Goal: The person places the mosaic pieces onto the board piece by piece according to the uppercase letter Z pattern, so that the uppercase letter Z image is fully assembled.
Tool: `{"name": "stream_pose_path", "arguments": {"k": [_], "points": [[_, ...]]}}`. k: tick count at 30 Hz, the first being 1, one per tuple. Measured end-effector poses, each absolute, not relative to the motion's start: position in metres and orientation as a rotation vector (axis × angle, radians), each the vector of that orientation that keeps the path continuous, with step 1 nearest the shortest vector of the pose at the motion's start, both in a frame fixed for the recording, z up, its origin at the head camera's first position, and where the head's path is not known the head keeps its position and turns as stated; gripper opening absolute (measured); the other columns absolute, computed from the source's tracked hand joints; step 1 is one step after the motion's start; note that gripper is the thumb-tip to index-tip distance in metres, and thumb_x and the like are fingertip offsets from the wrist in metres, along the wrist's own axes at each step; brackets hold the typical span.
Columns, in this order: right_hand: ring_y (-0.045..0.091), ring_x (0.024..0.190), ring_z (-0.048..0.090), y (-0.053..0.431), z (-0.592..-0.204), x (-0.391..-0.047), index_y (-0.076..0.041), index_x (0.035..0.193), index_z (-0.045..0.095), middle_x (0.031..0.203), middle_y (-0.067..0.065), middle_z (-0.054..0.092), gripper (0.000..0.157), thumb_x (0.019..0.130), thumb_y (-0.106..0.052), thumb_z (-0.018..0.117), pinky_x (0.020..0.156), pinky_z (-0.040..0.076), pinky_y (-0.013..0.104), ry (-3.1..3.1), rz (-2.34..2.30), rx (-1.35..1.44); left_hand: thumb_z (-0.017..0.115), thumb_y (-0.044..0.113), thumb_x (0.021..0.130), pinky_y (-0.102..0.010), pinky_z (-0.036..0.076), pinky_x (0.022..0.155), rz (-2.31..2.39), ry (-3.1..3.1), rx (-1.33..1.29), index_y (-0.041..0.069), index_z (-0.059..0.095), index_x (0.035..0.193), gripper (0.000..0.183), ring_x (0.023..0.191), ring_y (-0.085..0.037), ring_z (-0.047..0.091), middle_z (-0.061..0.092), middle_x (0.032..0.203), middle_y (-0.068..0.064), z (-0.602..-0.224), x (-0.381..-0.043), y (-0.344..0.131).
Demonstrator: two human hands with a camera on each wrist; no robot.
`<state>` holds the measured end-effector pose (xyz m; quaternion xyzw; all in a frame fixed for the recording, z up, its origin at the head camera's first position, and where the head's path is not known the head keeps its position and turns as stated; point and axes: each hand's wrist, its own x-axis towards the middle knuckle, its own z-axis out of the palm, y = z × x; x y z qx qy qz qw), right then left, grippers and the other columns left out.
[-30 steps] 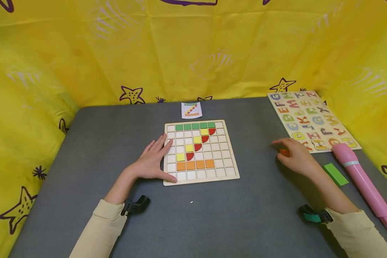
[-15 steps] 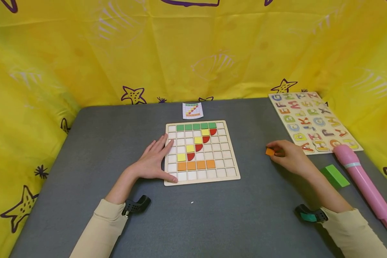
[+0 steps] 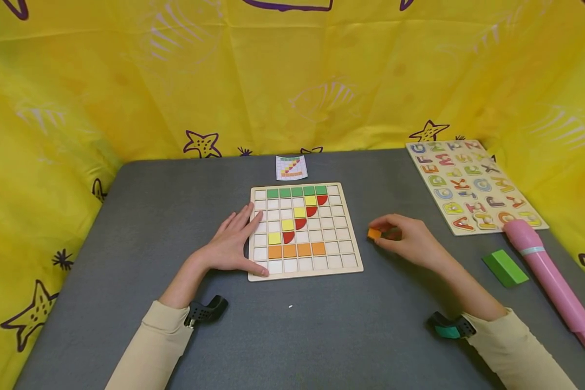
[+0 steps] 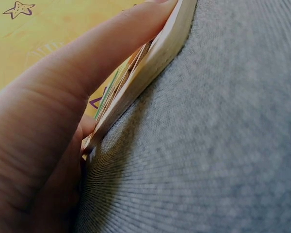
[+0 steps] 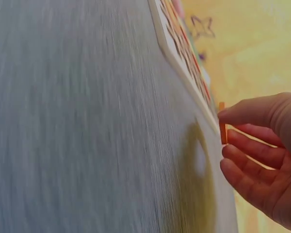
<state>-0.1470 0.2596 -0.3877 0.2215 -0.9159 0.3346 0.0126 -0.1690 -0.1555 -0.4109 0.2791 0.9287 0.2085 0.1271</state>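
A wooden grid board [image 3: 341, 230] lies mid-table, holding a green row at its top, a diagonal of yellow squares and red quarter-round tiles, and several orange tiles in a lower row. My left hand [image 3: 230, 244] rests on the board's left edge with fingers spread; in the left wrist view the thumb [image 4: 111, 43] lies along its rim. Just right of the board, my right hand [image 3: 411, 238] pinches an orange square tile [image 3: 374, 234] between thumb and fingers. The right wrist view shows that tile [image 5: 222, 124] edge-on at the fingertips.
Behind the board lies a small pattern card [image 3: 291, 168] printed with a similar coloured grid. At the right are an alphabet puzzle board [image 3: 468, 189], a green block [image 3: 505, 268] and a pink microphone-shaped toy [image 3: 551, 276]. A yellow curtain [image 3: 292, 81] hangs behind the table.
My right hand has moved left from beside the alphabet puzzle to near the grid board, carrying the orange tile. The left hand stays on the board's edge.
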Motion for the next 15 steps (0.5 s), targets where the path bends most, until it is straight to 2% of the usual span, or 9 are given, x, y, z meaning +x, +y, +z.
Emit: {"name": "stream_pose_path", "arguments": {"k": [7, 11, 15], "points": [[0.016, 0.088, 0.063, 0.222, -0.384, -0.143, -0.009, 0.109, 0.07, 0.102, -0.002, 0.068, 0.029, 0.081, -0.006, 0.079, 0.075, 0.055, 0.034, -2.845, 1.104, 0.899, 0.076, 0.071, 0.064, -0.051, 0.0, 0.116, 0.602, 2.704, 0.813, 0.007, 0.01, 0.157, 0.131, 0.149, -0.028, -0.005, -0.008, 0.162, -0.014, -0.411, -0.169, -0.155], [0.017, 0.082, 0.059, 0.205, -0.384, -0.142, -0.011, 0.108, 0.07, 0.1, -0.004, 0.067, 0.029, 0.081, -0.009, 0.079, 0.071, 0.051, 0.032, -2.873, 1.074, 0.994, 0.076, 0.072, 0.064, -0.051, 0.0, 0.116, 0.601, 2.706, 0.814, 0.007, 0.01, 0.157, 0.132, 0.149, -0.028, -0.005, -0.008, 0.162, -0.014, -0.411, -0.169, -0.156], [0.016, 0.083, 0.055, 0.194, -0.387, -0.143, -0.012, 0.108, 0.07, 0.1, -0.004, 0.066, 0.027, 0.082, -0.009, 0.078, 0.072, 0.048, 0.031, -2.905, 1.055, 1.04, 0.076, 0.072, 0.064, -0.051, 0.0, 0.116, 0.603, 2.704, 0.817, 0.008, 0.01, 0.157, 0.131, 0.149, -0.028, -0.005, -0.008, 0.163, -0.014, -0.412, -0.169, -0.156]]}}
